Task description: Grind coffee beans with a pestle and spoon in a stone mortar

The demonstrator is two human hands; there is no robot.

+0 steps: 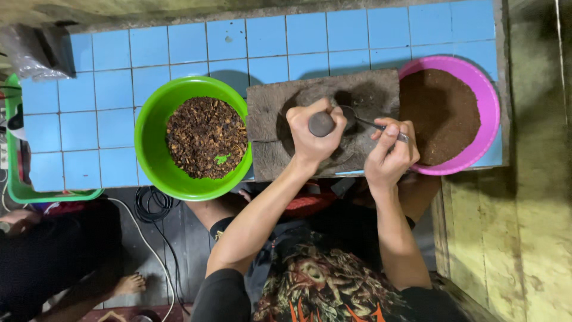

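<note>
Left of the blue-tiled surface (89,89) sits a green tray (24,191); below it, black cables (152,206) coil on the floor.

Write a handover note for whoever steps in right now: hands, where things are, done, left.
Left hand: fist shut around the pestle, upright in the hollow of the stone mortar.
Right hand: holds a metal spoon, its bowl in the mortar hollow beside the pestle.
Green bowl, left of the mortar: coarse brown pieces, still a full heap.
Pink bowl, right of the mortar: fine brown powder.
Done: some powder already in the pink bowl.
Left: apparently the coarse heap; the mortar's contents are hidden by the hands.
</note>
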